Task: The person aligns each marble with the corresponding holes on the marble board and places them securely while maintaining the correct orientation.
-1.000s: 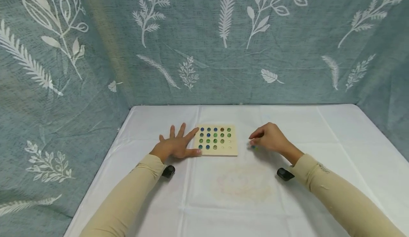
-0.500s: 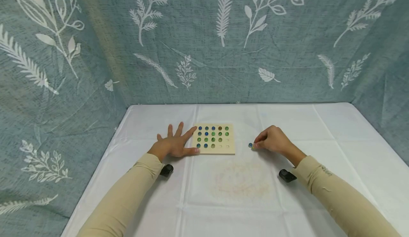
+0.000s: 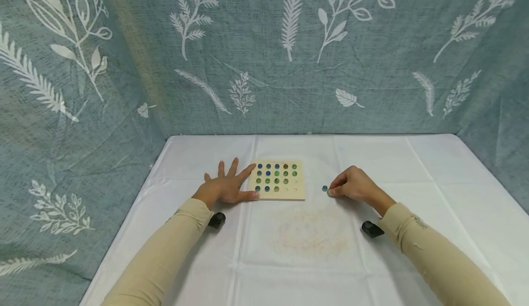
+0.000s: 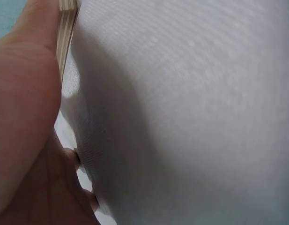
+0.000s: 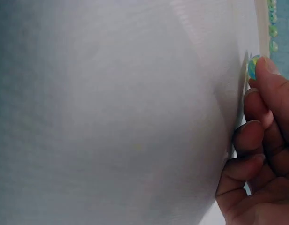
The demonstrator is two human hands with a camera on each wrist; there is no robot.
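Note:
My left hand (image 3: 223,189) lies with its fingers spread at the left edge of a pale wooden board (image 3: 299,195). Its thumb and index finger touch the board's left side. Glass marbles (image 3: 276,173) in blue, green and brown sit in rows of round hollows; a few hollows at the lower right hold none. Right of the board, my right hand (image 3: 356,184) pinches a small yellow-green marble (image 3: 329,192) between thumb and index finger, low at the tabletop. A blue marble (image 3: 324,188) lies just left of those fingertips. In the right wrist view, a blue-and-yellow marble (image 5: 253,67) shows by the thumb tip.
A white cloth (image 3: 297,269) with fold creases and a faint stain covers the table. Patterned blue-green curtains (image 3: 264,90) hang behind and at the sides. Black wrist cameras (image 3: 372,229) sit under both sleeves. The board's layered edge (image 4: 65,37) shows in the left wrist view.
My right hand has shifted slightly right and down, with the yellow-green marble at its fingertips, so the blue marble now shows apart from it. My left hand stays on the board.

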